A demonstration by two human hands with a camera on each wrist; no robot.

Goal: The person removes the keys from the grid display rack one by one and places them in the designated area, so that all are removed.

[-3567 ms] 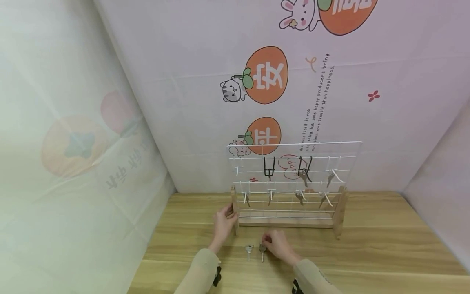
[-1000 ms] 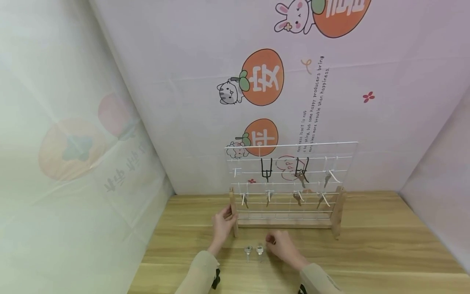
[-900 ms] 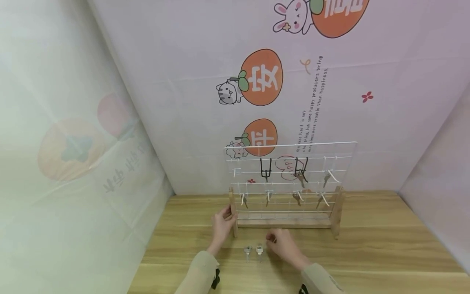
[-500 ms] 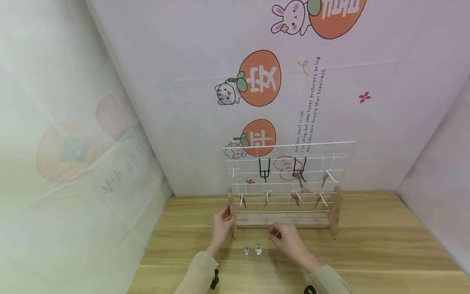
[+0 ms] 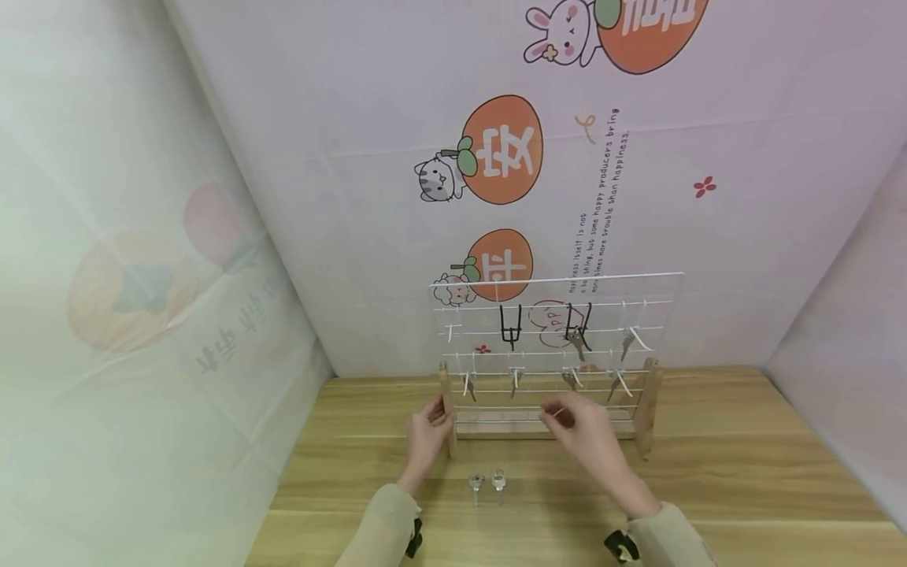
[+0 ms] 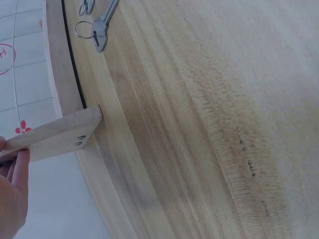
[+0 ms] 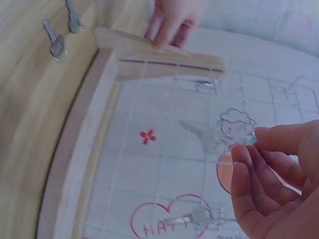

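My left hand (image 5: 427, 435) grips the left wooden upright (image 6: 55, 134) of a white wire grid rack (image 5: 560, 277), thumb on one side and fingers on the other. In front of the rack's lower rail, my right hand (image 5: 584, 433) is raised with loosely curled fingers. Its thumb and index fingertips come close together in the right wrist view, and no object shows between them. Two silver keys lie side by side on the table, a left key (image 5: 476, 483) and a right key (image 5: 499, 481). Several keys hang on the rack's hooks, among them a key (image 5: 570, 381) near my right hand.
Two black hooks (image 5: 510, 327) sit on the grid's upper part; the right one bears a key (image 5: 577, 343). White hooks jut toward me, including one at upper left (image 5: 450, 331). The rack stands on a wood-grain table (image 5: 737, 472) before a printed cloth backdrop (image 5: 368, 260).
My right hand has left the right table key and risen up and to the right, toward the rack. That key now looks brighter. My left hand has stayed on the upright.
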